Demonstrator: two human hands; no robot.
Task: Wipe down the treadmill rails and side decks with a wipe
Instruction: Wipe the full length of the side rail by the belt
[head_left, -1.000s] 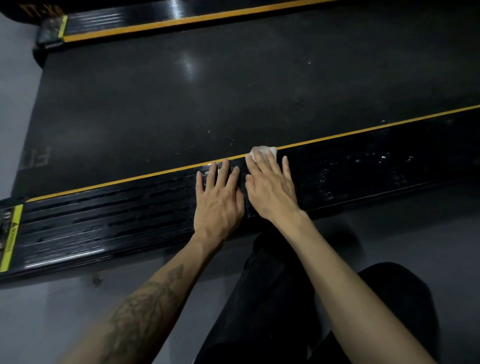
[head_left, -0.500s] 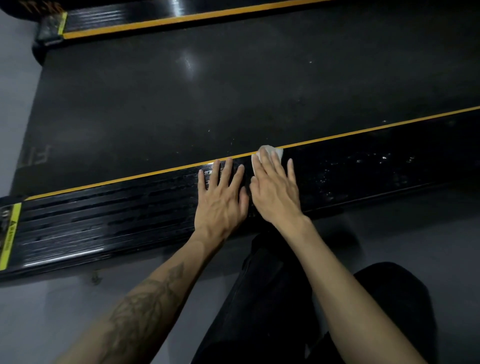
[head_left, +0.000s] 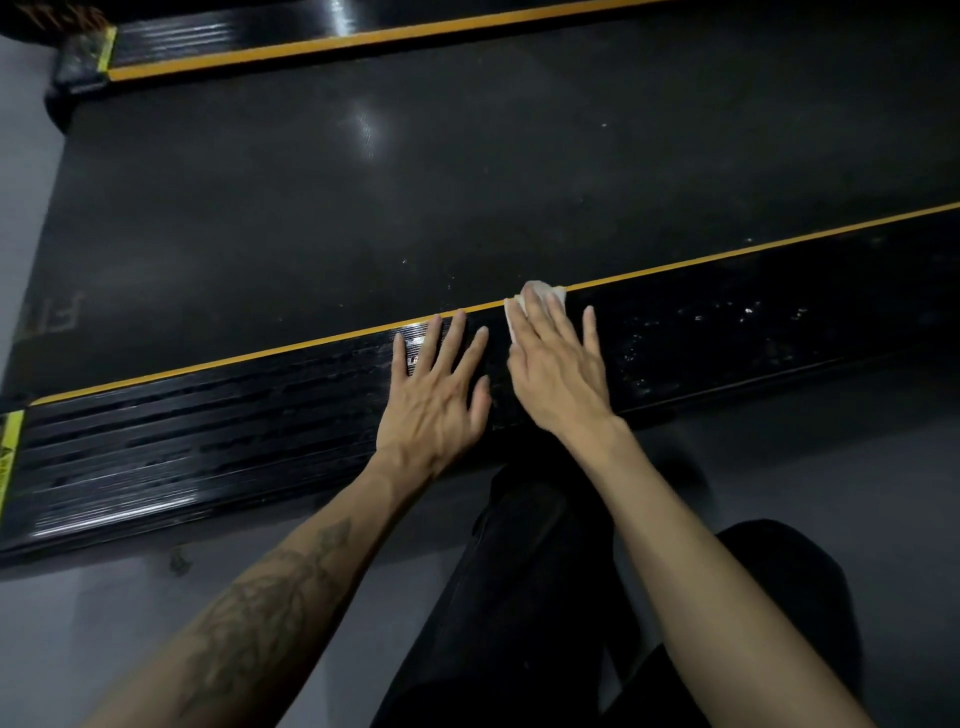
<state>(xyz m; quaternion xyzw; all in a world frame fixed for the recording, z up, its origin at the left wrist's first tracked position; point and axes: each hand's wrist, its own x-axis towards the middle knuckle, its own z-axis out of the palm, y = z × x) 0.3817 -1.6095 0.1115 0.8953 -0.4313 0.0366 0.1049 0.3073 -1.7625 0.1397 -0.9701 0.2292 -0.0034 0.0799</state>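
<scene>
Fingers (head_left: 540, 322) of the right hand (head_left: 558, 374) straight, slightly spread, pressing a white wipe (head_left: 540, 293) flat on the near side deck (head_left: 208, 431) at its yellow edge stripe (head_left: 260, 358). Left hand (head_left: 434, 395) just beside, fingers splayed flat on the ribbed deck. Beyond the fingertips: dark belt (head_left: 415, 182), far deck (head_left: 363, 23). Right of the fingers, wet specks. Grey floor (head_left: 104, 623) behind the wrists.

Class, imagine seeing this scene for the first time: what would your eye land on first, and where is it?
Two bare hands lie flat on the near side deck: the left hand spread on it, the right hand pressing a white wipe against the orange stripe. Beyond lies the wide dark belt.
</scene>
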